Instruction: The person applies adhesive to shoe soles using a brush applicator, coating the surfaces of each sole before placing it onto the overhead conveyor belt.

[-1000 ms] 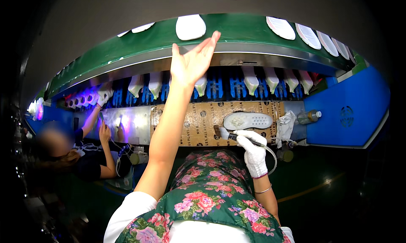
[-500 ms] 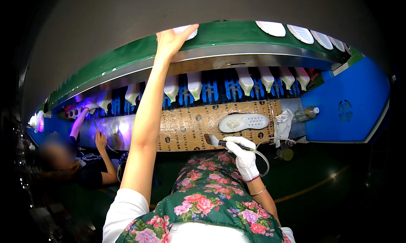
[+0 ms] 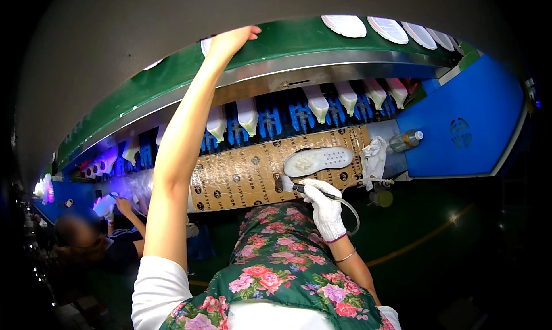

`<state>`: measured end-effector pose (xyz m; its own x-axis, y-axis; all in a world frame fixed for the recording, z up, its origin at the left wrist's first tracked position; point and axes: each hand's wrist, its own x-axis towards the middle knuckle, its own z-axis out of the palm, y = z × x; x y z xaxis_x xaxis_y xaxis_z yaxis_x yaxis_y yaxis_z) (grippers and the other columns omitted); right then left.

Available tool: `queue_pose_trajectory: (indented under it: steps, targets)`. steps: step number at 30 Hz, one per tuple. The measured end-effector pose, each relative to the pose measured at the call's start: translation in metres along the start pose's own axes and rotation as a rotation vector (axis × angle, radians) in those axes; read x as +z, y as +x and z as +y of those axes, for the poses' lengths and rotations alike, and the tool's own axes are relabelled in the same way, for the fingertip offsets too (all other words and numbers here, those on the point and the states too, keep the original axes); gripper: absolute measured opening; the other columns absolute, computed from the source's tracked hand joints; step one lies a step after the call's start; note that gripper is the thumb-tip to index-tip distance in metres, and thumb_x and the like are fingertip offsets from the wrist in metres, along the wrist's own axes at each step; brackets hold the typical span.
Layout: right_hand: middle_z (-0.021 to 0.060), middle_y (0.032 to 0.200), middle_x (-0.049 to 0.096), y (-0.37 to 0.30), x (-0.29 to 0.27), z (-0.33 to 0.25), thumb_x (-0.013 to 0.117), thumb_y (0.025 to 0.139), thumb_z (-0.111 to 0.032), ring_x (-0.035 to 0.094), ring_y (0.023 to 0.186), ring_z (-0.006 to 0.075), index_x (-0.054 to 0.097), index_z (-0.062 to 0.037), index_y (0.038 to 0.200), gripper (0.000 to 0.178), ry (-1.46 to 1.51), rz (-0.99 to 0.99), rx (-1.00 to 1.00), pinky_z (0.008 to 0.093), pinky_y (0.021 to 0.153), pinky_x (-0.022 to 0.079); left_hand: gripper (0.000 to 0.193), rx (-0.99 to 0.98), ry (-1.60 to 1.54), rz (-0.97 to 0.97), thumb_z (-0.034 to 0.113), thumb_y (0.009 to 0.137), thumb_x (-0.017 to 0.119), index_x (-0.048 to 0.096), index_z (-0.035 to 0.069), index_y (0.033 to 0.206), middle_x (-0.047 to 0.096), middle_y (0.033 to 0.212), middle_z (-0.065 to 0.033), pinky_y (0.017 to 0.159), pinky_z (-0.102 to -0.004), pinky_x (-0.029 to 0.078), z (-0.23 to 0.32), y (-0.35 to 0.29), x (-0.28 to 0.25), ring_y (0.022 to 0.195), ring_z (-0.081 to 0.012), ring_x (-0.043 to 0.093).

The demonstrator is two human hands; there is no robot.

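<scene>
My bare left hand (image 3: pixel 231 41) is stretched far forward over the green belt (image 3: pixel 287 39). Its fingers point right, loosely extended, and no thing shows in them; part of the hand is cut off by the dark upper edge. A white shoe sole (image 3: pixel 205 46) peeks out just left of that wrist. In a white knitted glove, my right hand (image 3: pixel 326 209) grips a brush (image 3: pixel 286 184) with dark-tipped bristles and a thin tube trailing from its handle. The brush head is beside a white shoe sole (image 3: pixel 318 161) with small holes, lying on printed brown cardboard (image 3: pixel 236 177).
Several white soles (image 3: pixel 344 26) lie along the belt's right part. Below it, pale shoes (image 3: pixel 247 116) hang toe-down between blue racks. At right are a white rag (image 3: pixel 374 157), a bottle (image 3: pixel 407 140) and a blue panel (image 3: pixel 460 131). A co-worker (image 3: pixel 118 238) works at the left.
My left hand has come off the sole it touched on the belt. The belt's soles have shifted left. The co-worker now handles a pale piece. My right hand still holds the brush.
</scene>
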<state>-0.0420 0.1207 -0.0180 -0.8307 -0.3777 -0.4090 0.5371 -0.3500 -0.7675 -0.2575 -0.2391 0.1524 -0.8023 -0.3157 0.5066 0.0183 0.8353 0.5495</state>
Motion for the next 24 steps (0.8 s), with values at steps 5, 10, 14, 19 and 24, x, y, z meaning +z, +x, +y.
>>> queue_pose_trajectory:
  steps: [5, 10, 14, 19, 24]
  targets:
    - [0.0139, 0.106, 0.071, 0.022, -0.021, -0.005, 0.067, 0.093, -0.004, 0.067, 0.082, 0.0166, 0.068, 0.0035, 0.112, 0.021, 0.291, -0.011, -0.005, 0.0268, 0.070, 0.053, 0.029, -0.007, -0.412, 0.325, 0.007, 0.090, 0.070, 0.062, 0.000, 0.116, 0.066, 0.122, -0.0191, 0.092, -0.0392, 0.055, 0.021, -0.132, -0.090, 0.107, -0.0243, 0.066]
    - [0.0074, 0.101, 0.065, 0.038, -0.031, -0.043, 0.069, 0.095, -0.013, 0.061, 0.084, 0.0151, 0.063, -0.0027, 0.113, 0.022, 0.515, -0.148, -0.031, 0.0273, 0.072, 0.050, 0.028, -0.142, -0.652, 0.660, 0.004, 0.098, 0.052, 0.054, 0.000, 0.126, 0.064, 0.125, -0.0193, 0.099, -0.0385, 0.053, 0.006, -0.217, -0.159, 0.112, -0.0245, 0.064]
    - [0.0173, 0.110, 0.071, 0.026, 0.015, -0.067, 0.066, 0.093, -0.003, 0.068, 0.088, 0.0226, 0.067, 0.0027, 0.112, 0.020, 0.434, -0.334, -0.051, 0.0327, 0.077, 0.056, 0.025, -0.491, -0.708, 0.337, 0.015, 0.100, 0.056, 0.063, 0.001, 0.119, 0.069, 0.109, -0.0119, 0.087, -0.0306, 0.056, -0.006, -0.277, -0.148, 0.095, -0.0169, 0.068]
    - [0.0162, 0.109, 0.072, -0.003, 0.089, -0.070, 0.068, 0.087, 0.004, 0.069, 0.097, 0.0209, 0.071, 0.0055, 0.109, 0.022, 0.187, -0.536, -0.003, 0.0301, 0.086, 0.055, 0.030, -0.860, -1.258, -0.091, 0.022, 0.099, 0.055, 0.067, 0.000, 0.114, 0.072, 0.101, -0.0108, 0.080, -0.0341, 0.059, -0.013, -0.355, -0.076, 0.087, -0.0197, 0.071]
    - [0.0089, 0.104, 0.074, -0.006, 0.114, -0.054, 0.074, 0.086, 0.002, 0.068, 0.093, 0.0120, 0.073, 0.0030, 0.111, 0.025, -0.179, -0.618, -0.099, 0.0272, 0.084, 0.055, 0.063, -1.147, -1.662, 0.122, 0.051, 0.101, 0.041, 0.055, 0.000, 0.135, 0.068, 0.119, -0.0195, 0.096, -0.0453, 0.054, 0.028, -0.422, -0.042, 0.108, -0.0311, 0.068]
